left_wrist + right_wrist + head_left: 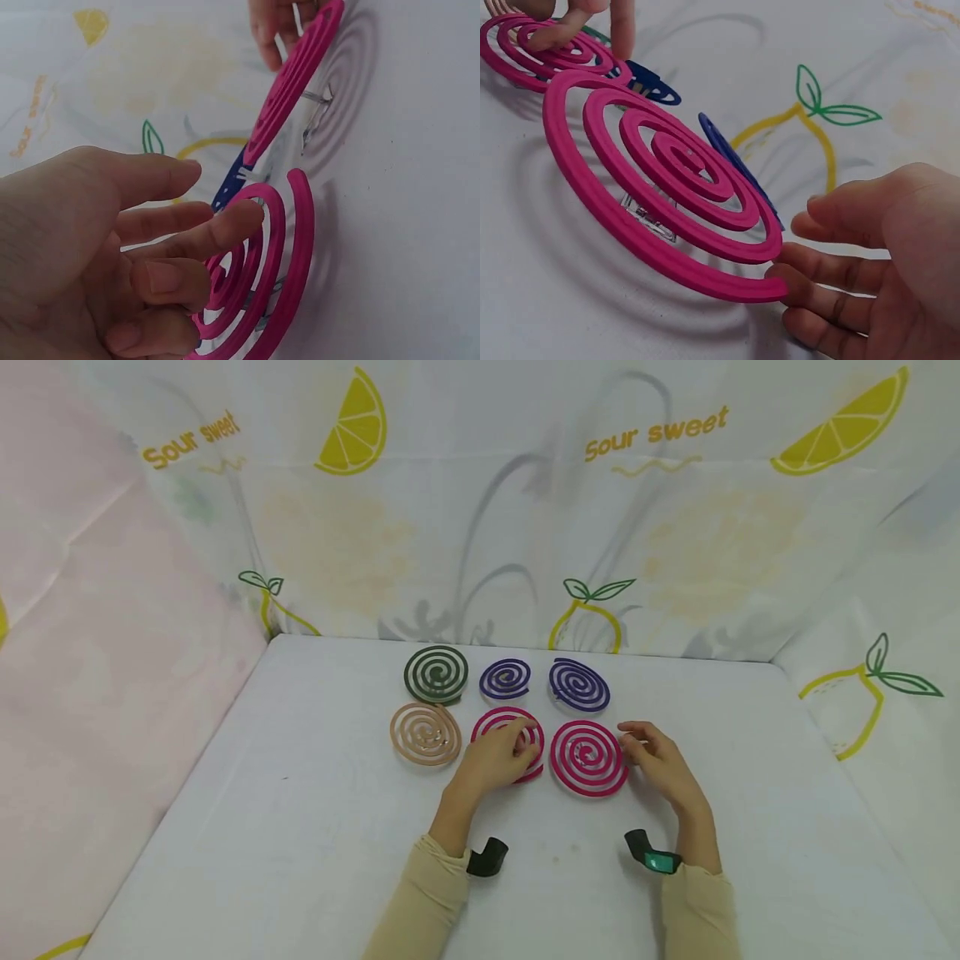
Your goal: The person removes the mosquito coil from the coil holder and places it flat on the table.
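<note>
Two pink spiral mosquito coils stand raised on small metal stands. Over the left pink coil [301,247] hovers my left hand [491,758], its fingers loosely bent and hiding part of the spiral. Its fingertips lie close to the rings, and I cannot tell whether they touch. At the right edge of the other pink coil [690,161] is my right hand [663,772]. Its fingers reach the coil's outer end and seem to touch it, while the thumb [847,214] stays apart. Neither hand pinches anything.
Behind the pink coils are a green coil [437,675], a small purple coil [506,677] and a larger purple coil [579,685]. A tan coil [424,735] lies left of the pink ones. The white table [247,810] meets a lemon-printed cloth [480,527] at the back.
</note>
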`<move>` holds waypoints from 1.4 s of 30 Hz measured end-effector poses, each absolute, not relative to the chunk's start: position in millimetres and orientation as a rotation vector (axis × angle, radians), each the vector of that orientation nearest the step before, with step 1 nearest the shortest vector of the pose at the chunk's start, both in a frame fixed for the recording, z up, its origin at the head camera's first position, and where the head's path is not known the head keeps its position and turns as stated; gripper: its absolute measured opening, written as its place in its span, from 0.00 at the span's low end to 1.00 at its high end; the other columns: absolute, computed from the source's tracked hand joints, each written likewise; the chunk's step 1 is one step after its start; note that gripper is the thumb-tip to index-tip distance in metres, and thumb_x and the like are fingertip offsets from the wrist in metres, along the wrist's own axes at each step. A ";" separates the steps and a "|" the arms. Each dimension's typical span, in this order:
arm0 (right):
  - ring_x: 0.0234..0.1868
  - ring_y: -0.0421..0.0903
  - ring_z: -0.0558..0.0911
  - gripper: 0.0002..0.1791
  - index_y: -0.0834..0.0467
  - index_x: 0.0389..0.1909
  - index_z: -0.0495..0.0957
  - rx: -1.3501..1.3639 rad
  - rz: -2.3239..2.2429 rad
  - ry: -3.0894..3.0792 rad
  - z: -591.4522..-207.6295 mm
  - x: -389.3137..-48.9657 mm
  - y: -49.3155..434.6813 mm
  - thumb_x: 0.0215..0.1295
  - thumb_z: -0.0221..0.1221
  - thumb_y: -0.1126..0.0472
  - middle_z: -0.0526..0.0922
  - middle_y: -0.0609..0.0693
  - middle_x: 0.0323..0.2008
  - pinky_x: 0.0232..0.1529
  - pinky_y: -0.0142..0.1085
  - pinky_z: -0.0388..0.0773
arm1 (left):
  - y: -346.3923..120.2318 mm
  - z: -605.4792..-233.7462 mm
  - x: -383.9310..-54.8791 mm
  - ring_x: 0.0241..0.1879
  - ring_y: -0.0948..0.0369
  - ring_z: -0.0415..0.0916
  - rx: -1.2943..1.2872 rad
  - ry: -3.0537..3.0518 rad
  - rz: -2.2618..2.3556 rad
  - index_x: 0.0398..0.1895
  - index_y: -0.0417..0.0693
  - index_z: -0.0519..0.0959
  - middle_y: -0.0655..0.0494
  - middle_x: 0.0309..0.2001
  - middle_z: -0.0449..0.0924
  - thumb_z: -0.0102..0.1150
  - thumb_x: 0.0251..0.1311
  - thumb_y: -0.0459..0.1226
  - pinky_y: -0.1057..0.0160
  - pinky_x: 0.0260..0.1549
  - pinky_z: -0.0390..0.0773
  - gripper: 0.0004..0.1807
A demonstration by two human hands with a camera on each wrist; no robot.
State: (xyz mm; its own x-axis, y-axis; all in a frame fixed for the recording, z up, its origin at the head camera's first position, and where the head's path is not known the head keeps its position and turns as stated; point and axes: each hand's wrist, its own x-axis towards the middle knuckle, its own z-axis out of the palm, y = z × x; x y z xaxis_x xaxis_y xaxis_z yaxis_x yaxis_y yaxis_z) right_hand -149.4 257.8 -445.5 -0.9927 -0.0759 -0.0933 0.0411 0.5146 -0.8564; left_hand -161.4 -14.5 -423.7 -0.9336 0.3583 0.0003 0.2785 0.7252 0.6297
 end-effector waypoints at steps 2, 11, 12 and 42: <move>0.41 0.41 0.77 0.22 0.62 0.60 0.68 -0.029 -1.490 2.628 -445.6 -151.1 258.5 0.72 0.48 0.53 0.75 0.61 0.47 0.42 0.25 0.76 | -12.9 -424.4 -161.2 0.20 0.68 0.65 0.521 2.763 1.017 0.57 0.50 0.74 0.65 0.21 0.70 0.54 0.62 0.44 0.69 0.20 0.66 0.20; 0.38 0.39 0.74 0.21 0.63 0.57 0.68 -0.007 -1.470 2.589 -449.0 -149.7 259.3 0.71 0.50 0.53 0.76 0.60 0.43 0.40 0.28 0.73 | -8.4 -425.5 -162.0 0.17 0.68 0.62 0.506 2.639 1.068 0.62 0.48 0.70 0.65 0.16 0.68 0.54 0.64 0.45 0.69 0.20 0.65 0.24; 0.39 0.39 0.74 0.21 0.63 0.57 0.68 -0.003 -1.463 2.592 -450.9 -148.8 259.3 0.71 0.50 0.53 0.76 0.60 0.43 0.40 0.28 0.73 | -8.5 -425.8 -161.3 0.17 0.67 0.62 0.501 2.622 1.072 0.62 0.48 0.69 0.65 0.16 0.70 0.53 0.64 0.45 0.68 0.21 0.66 0.25; 0.35 0.38 0.72 0.14 0.64 0.52 0.71 0.028 -1.545 2.606 -458.7 -153.2 247.0 0.70 0.51 0.62 0.76 0.55 0.37 0.36 0.26 0.71 | -1.4 -431.3 -156.4 0.12 0.63 0.72 0.453 2.429 1.244 0.66 0.45 0.65 0.52 0.22 0.82 0.58 0.62 0.40 0.68 0.24 0.72 0.29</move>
